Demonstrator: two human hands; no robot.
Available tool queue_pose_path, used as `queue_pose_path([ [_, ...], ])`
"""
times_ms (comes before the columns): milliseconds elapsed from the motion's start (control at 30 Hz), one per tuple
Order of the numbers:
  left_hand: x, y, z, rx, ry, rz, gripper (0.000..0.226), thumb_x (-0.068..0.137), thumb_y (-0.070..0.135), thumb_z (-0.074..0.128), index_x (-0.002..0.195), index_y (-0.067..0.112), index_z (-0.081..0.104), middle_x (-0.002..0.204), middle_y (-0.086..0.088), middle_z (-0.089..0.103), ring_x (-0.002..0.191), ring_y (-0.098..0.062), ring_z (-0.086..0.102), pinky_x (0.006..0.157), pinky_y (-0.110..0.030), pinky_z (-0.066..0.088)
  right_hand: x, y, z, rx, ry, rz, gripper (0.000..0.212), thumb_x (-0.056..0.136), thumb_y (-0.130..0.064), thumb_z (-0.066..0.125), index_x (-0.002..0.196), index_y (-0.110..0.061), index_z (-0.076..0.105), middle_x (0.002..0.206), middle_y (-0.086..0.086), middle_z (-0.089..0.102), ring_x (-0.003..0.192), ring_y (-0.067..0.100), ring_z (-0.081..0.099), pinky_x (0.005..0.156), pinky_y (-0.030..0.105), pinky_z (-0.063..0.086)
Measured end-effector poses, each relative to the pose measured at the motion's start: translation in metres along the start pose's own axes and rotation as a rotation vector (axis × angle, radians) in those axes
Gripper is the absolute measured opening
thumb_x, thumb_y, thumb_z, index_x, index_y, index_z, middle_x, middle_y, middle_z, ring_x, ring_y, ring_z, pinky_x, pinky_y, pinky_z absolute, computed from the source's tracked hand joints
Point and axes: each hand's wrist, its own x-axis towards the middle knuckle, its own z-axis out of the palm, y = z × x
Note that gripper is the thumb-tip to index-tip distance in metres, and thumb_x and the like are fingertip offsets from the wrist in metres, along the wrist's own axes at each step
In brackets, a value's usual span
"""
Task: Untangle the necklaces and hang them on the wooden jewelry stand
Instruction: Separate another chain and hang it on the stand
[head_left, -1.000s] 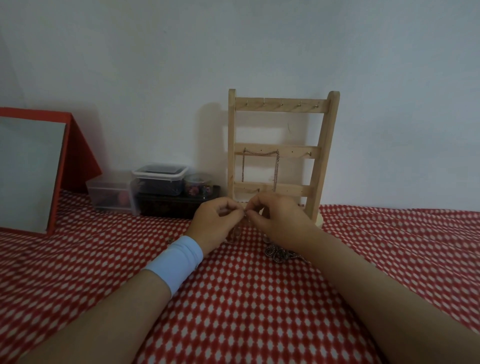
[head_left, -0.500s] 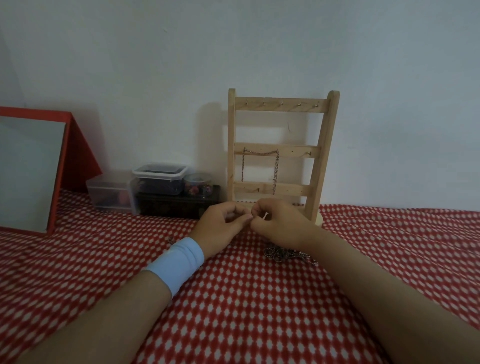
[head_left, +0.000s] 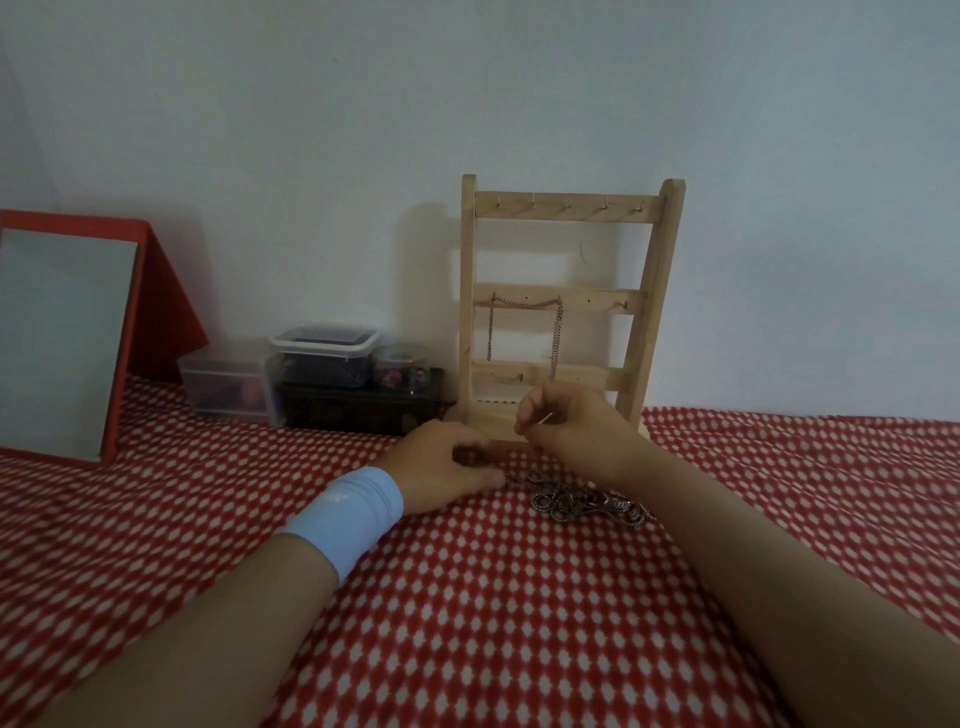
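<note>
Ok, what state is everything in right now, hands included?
tangled necklaces: heaped on the cloth, not yet untangled.
left hand grip: low on the cloth, pinches a chain of the tangled necklaces.
right hand grip: raised, pinches a thin strand.
hung necklace: draped across two middle-rail hooks.
wooden jewelry stand: upright; top hooks bare.
plastic container: lid on.
mirror: propped, leaning back.

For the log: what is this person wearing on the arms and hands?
Both forearms are bare, no sleeves in view. A light blue fabric wristband with a small white mark sits on the left wrist. Left hand and right hand show no gloves, rings or watch.
</note>
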Motion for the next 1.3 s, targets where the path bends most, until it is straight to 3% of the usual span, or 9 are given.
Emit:
queue_pose_path([
  [133,0.0,0.002,-0.002,0.121,0.039,0.094,0.01,0.085,0.031,0.073,0.094,0.028,0.077,0.097,0.016,0.062,0.098,-0.004,0.056,0.095,-0.024,0.044,0.002,0.001,-0.002,-0.337,-0.167,0.003,0.014,0.094,-0.021,0.068,0.098,-0.032,0.076,0.098,-0.017,0.07,0.088,-0.002,0.064,0.084,0.022,0.056],
  [267,-0.002,0.001,-0.001,0.144,0.063,0.114,0.012,0.094,0.028,0.063,0.099,0.025,0.072,0.096,0.018,0.061,0.094,0.0,0.053,0.081,-0.011,0.038,-0.002,-0.003,0.003,-0.428,-0.26,0.005,0.013,0.091,-0.042,0.071,0.099,-0.035,0.079,0.092,-0.021,0.071,0.085,-0.003,0.064,0.076,0.018,0.052],
  [400,-0.001,0.001,0.0,0.012,0.074,0.083,0.011,0.098,0.026,0.055,0.095,0.031,0.064,0.1,0.014,0.064,0.097,-0.003,0.058,0.091,-0.025,0.046,-0.004,-0.007,0.005,-0.436,-0.258,-0.006,0.008,0.094,-0.04,0.069,0.091,-0.035,0.075,0.086,-0.021,0.067,0.079,-0.003,0.062,0.069,0.013,0.044],
  [667,0.001,0.017,-0.015,-0.805,0.028,-0.121,0.016,0.102,0.011,0.046,0.104,0.01,0.062,0.066,-0.004,0.061,0.061,-0.014,0.06,0.064,-0.026,0.054,-0.005,-0.014,0.003,0.413,-0.159,0.149,0.022,0.107,-0.022,0.049,0.1,-0.007,0.064,0.1,0.017,0.076,0.089,0.027,0.072,0.089,0.039,0.057],
  [767,-0.002,0.018,-0.019,-1.035,-0.054,-0.187,0.018,0.101,0.009,0.045,0.105,0.008,0.063,0.062,-0.004,0.057,0.061,-0.014,0.055,0.067,-0.029,0.052,-0.005,-0.016,0.003,0.602,-0.233,0.213,0.03,0.109,-0.023,0.044,0.118,0.003,0.058,0.103,0.02,0.074,0.08,0.034,0.073,0.075,0.041,0.061],
  [867,-0.003,0.017,-0.021,-1.008,-0.08,-0.193,0.017,0.099,0.007,0.049,0.105,0.007,0.065,0.059,-0.003,0.057,0.058,-0.012,0.057,0.069,-0.03,0.057,-0.005,-0.016,0.003,0.537,-0.245,0.188,0.024,0.108,-0.022,0.047,0.111,-0.001,0.059,0.096,0.017,0.07,0.052,0.019,0.056,0.049,0.027,0.047],
  [1067,-0.005,0.014,-0.02,-0.675,-0.039,-0.139,0.013,0.094,0.016,0.062,0.099,0.011,0.072,0.054,0.001,0.051,0.052,-0.008,0.049,0.065,-0.03,0.056,-0.008,-0.018,0.0,0.426,-0.228,0.09,0.022,0.108,-0.018,0.048,0.091,-0.008,0.058,0.053,-0.013,0.06,0.04,0.008,0.039,0.042,0.019,0.033],
  [1200,-0.004,0.014,-0.017,-0.538,0.088,-0.1,0.015,0.093,0.024,0.064,0.095,0.015,0.075,0.048,0.008,0.052,0.051,-0.008,0.049,0.063,-0.028,0.049,-0.006,-0.017,0.004,0.323,-0.099,0.105,0.014,0.102,-0.017,0.06,0.097,-0.006,0.066,0.078,0.002,0.074,0.053,0.012,0.06,0.048,0.02,0.047],
  [1300,-0.005,0.014,-0.018,-0.493,0.147,-0.066,0.014,0.095,0.024,0.062,0.09,0.02,0.074,0.049,0.011,0.054,0.051,-0.006,0.05,0.06,-0.023,0.048,-0.004,-0.012,0.009,0.133,0.087,0.04,0.008,0.091,-0.013,0.074,0.098,-0.015,0.071,0.092,0.0,0.074,0.08,0.011,0.07,0.072,0.021,0.056],
])
